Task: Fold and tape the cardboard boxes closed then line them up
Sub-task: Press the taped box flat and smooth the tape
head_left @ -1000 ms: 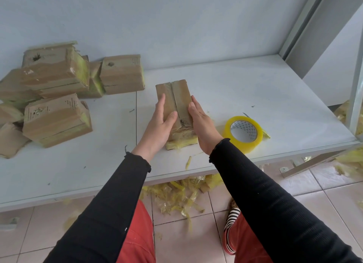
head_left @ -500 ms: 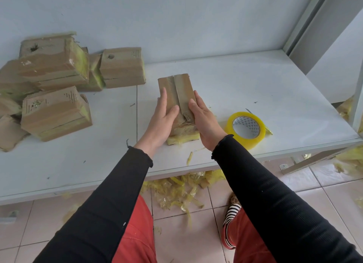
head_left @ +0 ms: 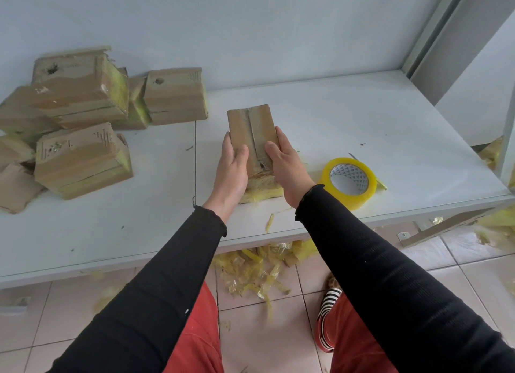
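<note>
Two hands are working one cardboard box (head_left: 252,127) in the middle of the white table (head_left: 334,127), standing it upright near the front edge. On one side the left hand (head_left: 232,167) is gripping it, thumb curling onto the front face and fingers wrapping round the left flank. On the other side the right hand (head_left: 284,165) is clasping the right flank, thumb pressing the front flap beside the centre seam. Yellow tape scraps are bunching round the box's base, right between the wrists. Just beside the right wrist, a roll of yellow tape (head_left: 349,183) is lying flat on the table, apart from the box. Over at the far left, a heap of taped boxes (head_left: 80,127) is sitting against the wall, jumbled and leaning on each other, well apart from the one in hand. Down below the table edge, torn yellow tape (head_left: 256,269) is littering the tiled floor (head_left: 264,331). Black sleeves (head_left: 376,275) are covering both forearms.
</note>
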Demonstrator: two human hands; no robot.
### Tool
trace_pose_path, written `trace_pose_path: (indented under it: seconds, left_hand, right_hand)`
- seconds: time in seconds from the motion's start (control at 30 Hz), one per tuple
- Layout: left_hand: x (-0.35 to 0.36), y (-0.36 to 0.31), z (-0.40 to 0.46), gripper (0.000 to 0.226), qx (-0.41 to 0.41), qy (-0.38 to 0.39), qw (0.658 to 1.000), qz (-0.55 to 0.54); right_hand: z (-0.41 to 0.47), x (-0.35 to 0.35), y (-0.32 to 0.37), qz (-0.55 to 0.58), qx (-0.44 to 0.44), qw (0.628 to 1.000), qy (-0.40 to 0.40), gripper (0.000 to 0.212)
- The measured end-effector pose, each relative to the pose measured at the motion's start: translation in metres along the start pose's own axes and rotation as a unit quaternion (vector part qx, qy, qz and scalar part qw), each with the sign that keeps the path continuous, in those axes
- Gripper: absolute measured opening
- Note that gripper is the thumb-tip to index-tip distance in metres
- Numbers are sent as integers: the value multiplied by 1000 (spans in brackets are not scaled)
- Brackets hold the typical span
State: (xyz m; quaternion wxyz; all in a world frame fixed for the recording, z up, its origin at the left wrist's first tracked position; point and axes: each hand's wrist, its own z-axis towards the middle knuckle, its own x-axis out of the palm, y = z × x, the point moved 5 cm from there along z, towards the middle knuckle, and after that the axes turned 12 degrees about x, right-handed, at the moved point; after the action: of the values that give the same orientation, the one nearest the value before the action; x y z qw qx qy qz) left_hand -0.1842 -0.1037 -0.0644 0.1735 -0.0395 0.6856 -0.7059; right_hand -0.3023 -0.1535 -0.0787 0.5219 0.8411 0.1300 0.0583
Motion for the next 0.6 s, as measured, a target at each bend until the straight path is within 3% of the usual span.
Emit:
trace_pose_path:
  seconds: [0.13, 0.27, 0.43, 0.6]
  left_hand:
    - [-1, -7, -1, 58, -20, 17, 1000, -9]
    - [-10, -11, 2, 71, -71, 86, 994, -11]
    - [-19, -25, -3, 67, -33, 87, 995, 35]
    - [-20, -40, -13, 71, 43, 58, 988, 139]
  right_hand:
    - [-4, -5, 6, -16, 14, 1000, 1, 56]
    - [-1, -18, 14, -9, 63, 997, 44, 61]
    - [-12, -34, 22, -24, 64, 996, 52, 70]
    - [-25, -79, 26, -56, -57, 994, -76, 40]
